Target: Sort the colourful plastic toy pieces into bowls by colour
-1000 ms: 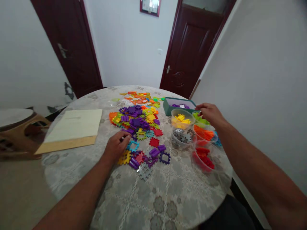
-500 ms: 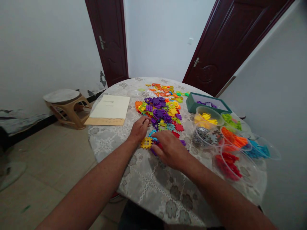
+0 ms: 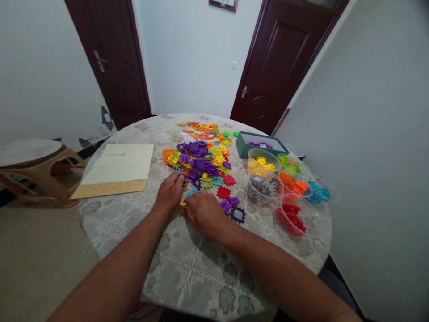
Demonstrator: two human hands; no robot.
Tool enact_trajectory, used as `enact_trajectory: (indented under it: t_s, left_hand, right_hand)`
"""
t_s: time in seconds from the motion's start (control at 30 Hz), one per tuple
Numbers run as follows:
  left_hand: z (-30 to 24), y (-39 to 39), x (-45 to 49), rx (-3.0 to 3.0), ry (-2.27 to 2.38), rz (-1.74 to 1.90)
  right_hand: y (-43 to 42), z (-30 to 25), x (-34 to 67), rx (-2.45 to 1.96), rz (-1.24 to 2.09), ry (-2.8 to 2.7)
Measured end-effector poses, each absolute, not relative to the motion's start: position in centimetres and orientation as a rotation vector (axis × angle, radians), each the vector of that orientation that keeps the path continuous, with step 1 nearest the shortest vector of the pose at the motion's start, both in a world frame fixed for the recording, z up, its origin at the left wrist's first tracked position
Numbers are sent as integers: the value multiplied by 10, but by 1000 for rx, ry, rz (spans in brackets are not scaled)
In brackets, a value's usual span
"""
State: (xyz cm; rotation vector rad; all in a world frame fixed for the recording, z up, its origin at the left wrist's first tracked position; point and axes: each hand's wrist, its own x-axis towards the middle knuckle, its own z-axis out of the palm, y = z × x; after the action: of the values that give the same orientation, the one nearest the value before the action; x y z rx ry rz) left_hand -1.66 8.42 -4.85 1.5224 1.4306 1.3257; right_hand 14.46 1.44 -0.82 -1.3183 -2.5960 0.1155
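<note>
A mixed pile of toothed plastic building pieces (image 3: 200, 164), many of them purple, lies on the table in front of me. My left hand (image 3: 170, 191) rests at the pile's near left edge, fingers curled together beside purple pieces; what lies under them is hidden. Close by on the right, my right hand (image 3: 205, 213) is closed, its fingertips at a yellow toothed piece (image 3: 182, 204) of which only a thin strip shows. A light blue piece (image 3: 193, 192) peeks out beyond the right knuckles. Purple pieces (image 3: 229, 204) and a dark purple square frame (image 3: 237, 214) lie right of that hand.
Clear tubs of yellow (image 3: 262, 166), grey (image 3: 264, 185), orange (image 3: 293, 184), green, blue and red pieces (image 3: 292, 219) stand at the right. Behind them is a green box (image 3: 261, 144). Paper on a board (image 3: 119, 164) lies left; a stool (image 3: 40, 165) stands beyond.
The view has swung right. My right hand has closed around the yellow piece, which showed its square face before and now shows only an edge. Purple pieces beside it have come into view.
</note>
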Motion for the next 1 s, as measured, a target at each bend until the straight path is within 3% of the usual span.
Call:
enact_trajectory:
  t_s: [0.27,0.5,0.7,0.87,1.0]
  left_hand:
    - [-48,86,-18,1549,1481,1257]
    - [-48,82,-17,1610,1470,1253]
    - [-46,82,-16,1655,1483,1252]
    - [-46,82,-15,1701,1492,1229]
    - [-43,80,-15,1728,1497,1220]
  right_hand:
    - [35,54,216,-1337,300,-2182]
    - [109,93,333,-1920,-260,-2092]
    - [115,100,356,-2071,-395,-2124]
    - [61,100,308,-1778,-120,-2350]
    - [22,69,268,-1699,134,-2523]
